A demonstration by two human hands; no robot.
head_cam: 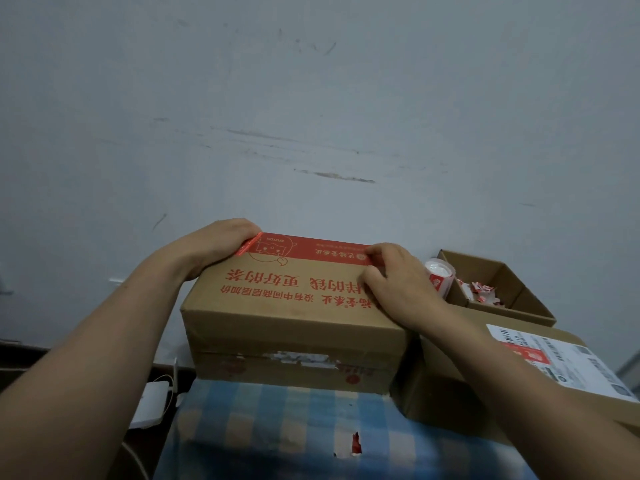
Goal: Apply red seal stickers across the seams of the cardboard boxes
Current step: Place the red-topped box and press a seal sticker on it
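Left hand [214, 247] curls over the far left corner of the brown cardboard box [294, 327], holding 1 end of the long red paper seal sticker [311, 249] along the far top edge. Right hand [398, 285] pinches the other end with bent fingers. It looks thin and floppy, so holding both ends tight seems best.

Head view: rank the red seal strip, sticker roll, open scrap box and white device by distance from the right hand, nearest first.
From the right hand:
1. red seal strip, under its fingertips, on the box's far edge.
2. sticker roll, just to its right.
3. open scrap box, farther right.
4. white device, far lower left.
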